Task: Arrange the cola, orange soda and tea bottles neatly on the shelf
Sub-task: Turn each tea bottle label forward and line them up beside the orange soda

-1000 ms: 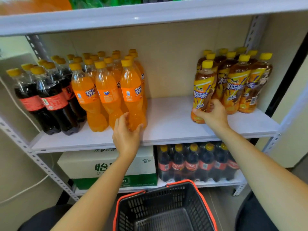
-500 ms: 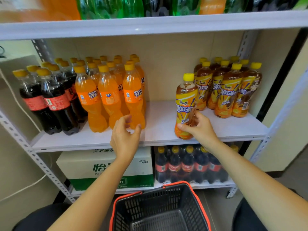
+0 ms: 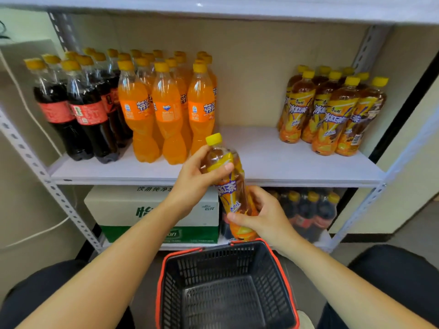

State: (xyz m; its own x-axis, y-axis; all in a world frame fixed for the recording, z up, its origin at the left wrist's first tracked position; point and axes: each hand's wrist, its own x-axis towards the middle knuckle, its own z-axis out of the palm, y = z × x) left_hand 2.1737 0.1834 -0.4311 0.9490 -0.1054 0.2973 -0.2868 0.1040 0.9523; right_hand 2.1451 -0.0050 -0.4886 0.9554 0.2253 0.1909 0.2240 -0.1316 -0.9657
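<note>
Tea bottle (image 3: 229, 189) is off the shelf (image 3: 261, 160), just below its front edge: your left hand (image 3: 194, 181) grips its shoulder, right hand (image 3: 268, 217) grips its base, cap tilted up-left, tea row (image 3: 332, 115) up-right, nearer your right hand.

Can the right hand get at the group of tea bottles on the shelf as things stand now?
Probably not at once. The shelf before the tea bottle group is bare, but the right hand grips the held tea bottle low, the left hand higher up.
</note>
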